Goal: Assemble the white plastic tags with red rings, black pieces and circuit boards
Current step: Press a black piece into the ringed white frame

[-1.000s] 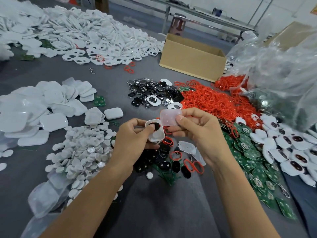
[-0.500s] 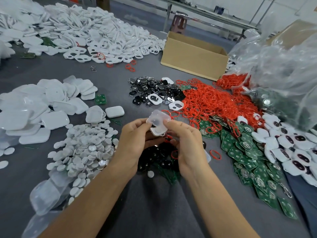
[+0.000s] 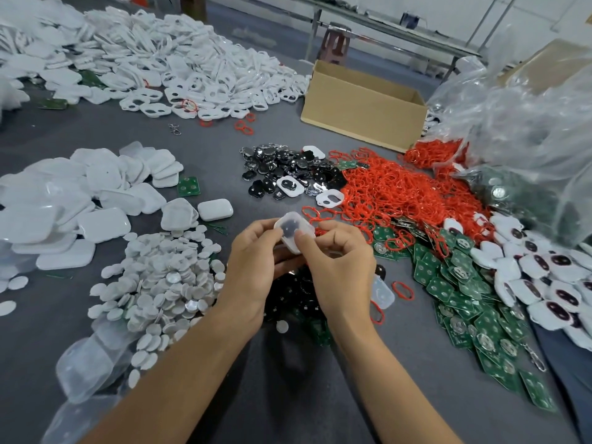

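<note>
Tag between both hands' fingers

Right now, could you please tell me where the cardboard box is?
In the head view, the cardboard box sits far back, right of centre, just behind the pile of red rings and left of the clear plastic bag.

Soft, even overhead light left only faint shadows on the grey cloth tabletop. Right of the open brown cardboard box, the crinkled clear plastic bag glared white. Far left of it, glossy white plastic shells looked washed out and smeared.
</note>
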Demonstrator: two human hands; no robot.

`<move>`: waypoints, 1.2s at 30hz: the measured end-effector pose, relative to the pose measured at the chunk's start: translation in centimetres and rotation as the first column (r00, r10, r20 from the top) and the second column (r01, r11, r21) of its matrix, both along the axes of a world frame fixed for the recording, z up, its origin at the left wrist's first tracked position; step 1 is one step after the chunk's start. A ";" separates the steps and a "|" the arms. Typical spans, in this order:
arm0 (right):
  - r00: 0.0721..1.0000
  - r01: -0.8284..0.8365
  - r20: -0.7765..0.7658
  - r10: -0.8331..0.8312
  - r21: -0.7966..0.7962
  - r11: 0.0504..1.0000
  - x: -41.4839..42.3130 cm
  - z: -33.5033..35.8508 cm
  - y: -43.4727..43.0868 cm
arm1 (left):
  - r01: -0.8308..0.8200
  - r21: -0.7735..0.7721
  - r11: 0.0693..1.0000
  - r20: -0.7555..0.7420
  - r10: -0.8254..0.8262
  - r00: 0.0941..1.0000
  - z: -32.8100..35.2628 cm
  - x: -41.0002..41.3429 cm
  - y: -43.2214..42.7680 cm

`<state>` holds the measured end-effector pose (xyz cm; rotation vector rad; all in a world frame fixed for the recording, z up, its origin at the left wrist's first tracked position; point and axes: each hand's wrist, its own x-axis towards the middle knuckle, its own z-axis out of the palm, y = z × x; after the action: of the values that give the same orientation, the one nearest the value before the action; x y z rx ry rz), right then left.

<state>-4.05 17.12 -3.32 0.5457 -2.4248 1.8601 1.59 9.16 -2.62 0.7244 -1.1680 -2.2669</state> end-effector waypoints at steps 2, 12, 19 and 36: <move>1.000 -0.015 0.025 0.016 -0.016 1.000 -0.1 -0.2 -0.1 | -0.009 -0.001 1.000 0.002 0.009 1.000 0.0 0.0 -0.1; 0.999 -0.017 0.051 0.016 0.020 1.000 -0.6 -0.5 0.0 | -0.010 -0.030 0.999 0.028 0.010 1.000 -0.2 -0.1 -0.1; 1.000 -0.013 0.029 0.010 0.084 0.996 -0.7 -0.3 0.2 | -0.002 -0.042 0.999 0.032 0.003 0.999 -0.4 0.0 -0.2; 0.976 -0.174 0.135 0.170 0.018 0.985 -1.9 1.2 1.2 | 0.095 -0.032 0.995 -0.001 -0.095 0.995 -0.2 0.3 -0.4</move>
<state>-5.94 18.32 -2.09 0.6756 -2.5685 1.9888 1.91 8.72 -2.79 0.6672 -1.2592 -2.3204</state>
